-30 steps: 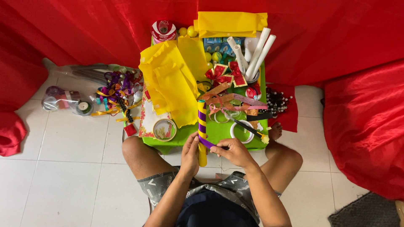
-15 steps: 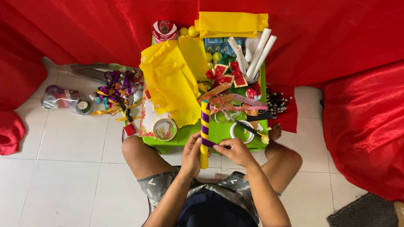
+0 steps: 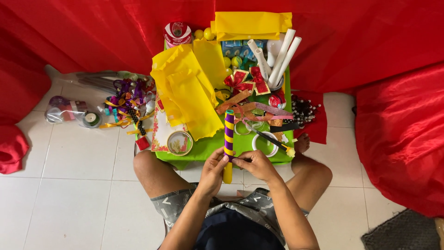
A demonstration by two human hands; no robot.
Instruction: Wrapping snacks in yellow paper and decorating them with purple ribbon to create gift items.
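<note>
Sitting cross-legged on the white tiled floor (image 3: 78,162), the person worked over a low green table (image 3: 206,149) hemmed in by red cloth (image 3: 393,134) on three sides. At far left the cloth bunched into a lump cut off by the frame's edge. Next came a clear plastic bag (image 3: 64,111) holding small rolls, its contents too blurred to sort. Beside it lay a tangle of curled ribbons (image 3: 127,104), purple, gold and dotted black, partly under a second clear bag whose insides could not be made out.

On the table's left half, crumpled yellow paper (image 3: 192,92) covered much of the surface and hid whatever lay beneath; a round tin lid (image 3: 179,142) sat just at its lower edge.

The left hand (image 3: 212,170) was curled around the lower part of a yellow stick wound with purple tape (image 3: 228,134), fingers closed on it, thumb against the shaft. The stick stood nearly upright at the table's near edge, its bottom end poking out below the hands. The right hand (image 3: 253,164) met it from the other side, fingertips pinched at the wrapped section; whether it held a loose tape end could not be told.

Farther right lay scissors (image 3: 273,138), tape rings, red bows (image 3: 243,81) and white tubes (image 3: 277,58) in a cup. A dark beaded cluster (image 3: 303,111) sat off the table's right edge, indistinct.
</note>
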